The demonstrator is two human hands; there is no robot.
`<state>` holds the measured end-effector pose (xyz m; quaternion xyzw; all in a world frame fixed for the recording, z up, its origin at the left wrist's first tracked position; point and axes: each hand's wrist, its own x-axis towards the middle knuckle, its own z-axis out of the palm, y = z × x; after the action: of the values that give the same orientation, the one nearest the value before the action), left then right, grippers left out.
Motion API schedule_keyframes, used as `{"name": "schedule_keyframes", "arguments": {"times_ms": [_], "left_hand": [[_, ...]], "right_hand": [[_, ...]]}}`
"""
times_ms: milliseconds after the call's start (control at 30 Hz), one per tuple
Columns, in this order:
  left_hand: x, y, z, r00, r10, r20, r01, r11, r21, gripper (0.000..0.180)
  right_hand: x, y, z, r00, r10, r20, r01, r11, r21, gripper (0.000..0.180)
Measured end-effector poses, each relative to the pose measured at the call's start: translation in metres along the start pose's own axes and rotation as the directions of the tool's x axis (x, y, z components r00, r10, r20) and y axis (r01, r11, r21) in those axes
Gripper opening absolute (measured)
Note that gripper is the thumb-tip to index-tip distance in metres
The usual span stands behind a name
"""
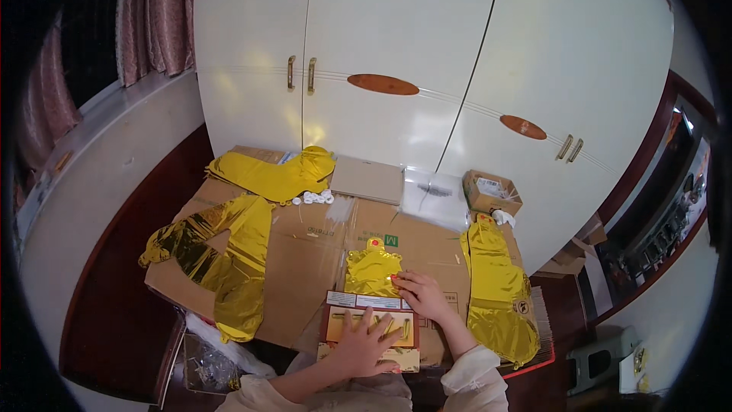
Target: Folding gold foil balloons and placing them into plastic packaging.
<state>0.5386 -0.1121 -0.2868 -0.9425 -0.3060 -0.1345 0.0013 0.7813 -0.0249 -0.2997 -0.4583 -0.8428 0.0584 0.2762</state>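
Flattened cardboard (pixel 305 252) lay before white wardrobe doors (pixel 396 53). The left hand (pixel 364 347) pressed flat, fingers spread, on a printed card (pixel 339 328); the right hand (pixel 422 295) pinched a gold foil balloon (pixel 371 268) above it. The slick foil could likely slip or crease.

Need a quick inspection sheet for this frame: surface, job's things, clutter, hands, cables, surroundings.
Surface: flattened brown cardboard sheets laid as a worktop.
Job's things: small gold foil balloon lying flat; red-and-gold printed card packet just below it.
Clutter: large gold foil pieces at left, back and right; small white round pieces; clear plastic bags; small open cardboard box.
Hands: left hand flat on the packet, fingers spread; right hand touching the small balloon's lower right edge.
Cables: nothing seen.
Surroundings: white wardrobe doors behind; pink curtain at upper left.
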Motion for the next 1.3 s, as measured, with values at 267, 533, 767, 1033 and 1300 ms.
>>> {"name": "schedule_keyframes", "arguments": {"times_ms": [267, 533, 767, 1033, 1300], "left_hand": [[0.005, -0.003, 0.002, 0.998, -0.036, 0.042, 0.036, 0.999, 0.008, 0.077], [0.005, -0.003, -0.001, 0.999, -0.044, -0.028, 0.044, 0.999, 0.007, 0.076], [0.006, -0.003, 0.0, 0.999, -0.036, -0.021, 0.036, 0.999, -0.006, 0.076], [0.004, -0.003, -0.002, 0.999, -0.044, -0.007, 0.044, 0.999, -0.004, 0.077], [0.005, -0.004, -0.002, 0.999, -0.048, 0.005, 0.048, 0.999, -0.004, 0.078]], "right_hand": [[0.008, 0.006, -0.002, 0.998, 0.051, 0.04, -0.053, 0.998, 0.036, 0.038], [0.025, 0.012, -0.009, 0.972, 0.138, 0.188, -0.127, 0.989, -0.069, 0.06], [0.053, 0.041, 0.008, 0.954, 0.27, 0.133, -0.276, 0.96, 0.033, 0.065], [0.098, 0.034, 0.016, 0.853, 0.452, 0.261, -0.52, 0.78, 0.349, 0.074], [0.099, 0.035, 0.017, 0.791, 0.457, 0.407, -0.58, 0.772, 0.261, 0.055]]}}
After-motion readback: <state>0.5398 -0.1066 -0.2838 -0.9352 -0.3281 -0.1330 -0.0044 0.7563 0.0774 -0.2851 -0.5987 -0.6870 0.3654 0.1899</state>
